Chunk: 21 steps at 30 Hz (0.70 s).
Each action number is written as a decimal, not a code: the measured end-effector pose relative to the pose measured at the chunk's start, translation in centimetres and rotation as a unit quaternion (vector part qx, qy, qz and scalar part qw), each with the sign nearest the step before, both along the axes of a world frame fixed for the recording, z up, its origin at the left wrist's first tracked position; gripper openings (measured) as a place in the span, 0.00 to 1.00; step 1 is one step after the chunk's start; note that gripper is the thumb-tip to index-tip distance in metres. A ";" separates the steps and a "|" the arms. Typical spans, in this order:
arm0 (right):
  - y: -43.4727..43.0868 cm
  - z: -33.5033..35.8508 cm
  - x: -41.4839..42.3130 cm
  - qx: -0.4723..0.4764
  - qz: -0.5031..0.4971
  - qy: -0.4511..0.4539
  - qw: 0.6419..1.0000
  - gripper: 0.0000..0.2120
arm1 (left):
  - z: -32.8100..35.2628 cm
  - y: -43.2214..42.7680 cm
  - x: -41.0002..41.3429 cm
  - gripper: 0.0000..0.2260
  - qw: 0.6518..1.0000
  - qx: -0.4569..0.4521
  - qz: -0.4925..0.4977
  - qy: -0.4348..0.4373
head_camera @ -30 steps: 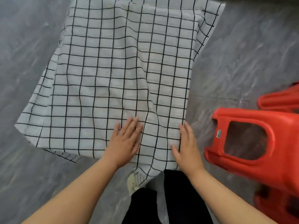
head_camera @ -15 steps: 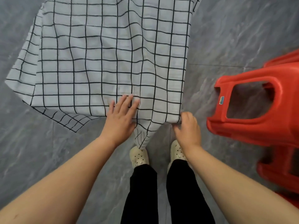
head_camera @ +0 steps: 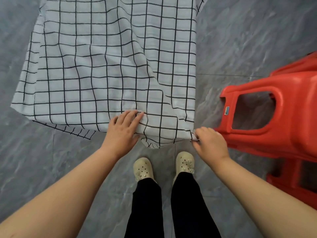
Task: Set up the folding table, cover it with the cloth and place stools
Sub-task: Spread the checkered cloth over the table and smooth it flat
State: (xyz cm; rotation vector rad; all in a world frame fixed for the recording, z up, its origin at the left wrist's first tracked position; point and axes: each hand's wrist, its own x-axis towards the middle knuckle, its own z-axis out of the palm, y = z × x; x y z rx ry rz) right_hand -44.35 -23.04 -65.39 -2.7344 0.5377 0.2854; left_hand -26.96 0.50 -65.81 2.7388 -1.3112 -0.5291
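A white cloth with a black grid (head_camera: 106, 62) lies spread over the table, which it hides completely; its edges hang down at the left and the near side. My left hand (head_camera: 122, 130) rests on the cloth's near edge with fingers curled over the fold. My right hand (head_camera: 210, 142) pinches the cloth's near right corner. Wrinkles run from that corner up across the top. A stack of red plastic stools (head_camera: 277, 117) lies tipped on its side just right of my right hand.
Grey marbled floor tiles (head_camera: 248, 40) surround the table. My feet in cream clogs (head_camera: 143, 170) stand close to the table's near edge. The red stools crowd the right side, reaching the frame's edge.
Both hands slid back from flat on the tabletop to its near edge. My right hand closed on the corner, my left curled over the fold. The view tilted down toward my feet.
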 end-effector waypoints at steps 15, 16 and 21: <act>3.8 1.6 3.4 0.089 0.018 -0.037 0.995 0.33 | -0.4 5.7 2.2 0.44 0.998 0.011 0.059 -0.002; 4.6 1.9 4.8 0.093 0.050 -0.033 0.994 0.32 | -0.3 5.8 2.8 0.44 0.998 0.001 0.064 0.001; 8.7 2.7 11.6 0.037 0.190 0.016 0.981 0.31 | 0.3 8.5 5.2 0.40 0.987 0.030 0.159 0.002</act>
